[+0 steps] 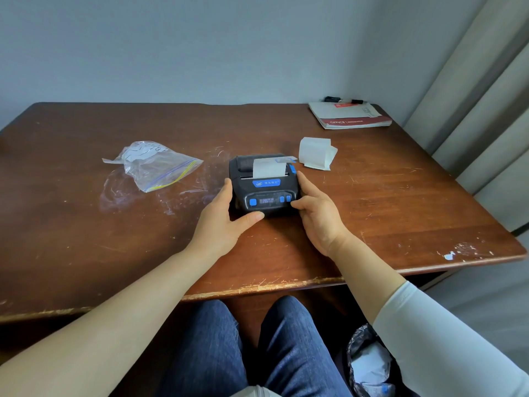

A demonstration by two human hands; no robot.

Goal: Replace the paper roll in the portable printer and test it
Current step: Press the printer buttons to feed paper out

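The left hand (pixel 226 222) and right hand (pixel 317 216) each clasp one side of the small black portable printer with blue buttons (pixel 264 193). Thumbs lie on its front edge and fingers wrap its flanks, likely steadying it for the test. It sits mid-way on the scratched brown wooden counter (pixel 86 224), display lit, with a white paper strip (pixel 269 167) rising from its slot. Just beyond lies a loose curl of white paper (pixel 315 153), probably the old roll.

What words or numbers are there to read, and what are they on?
"OFFICE": on the red strip of the booklet.
The blue label and display on the printer: too small to read.
Writing on the plastic bag: blurred.
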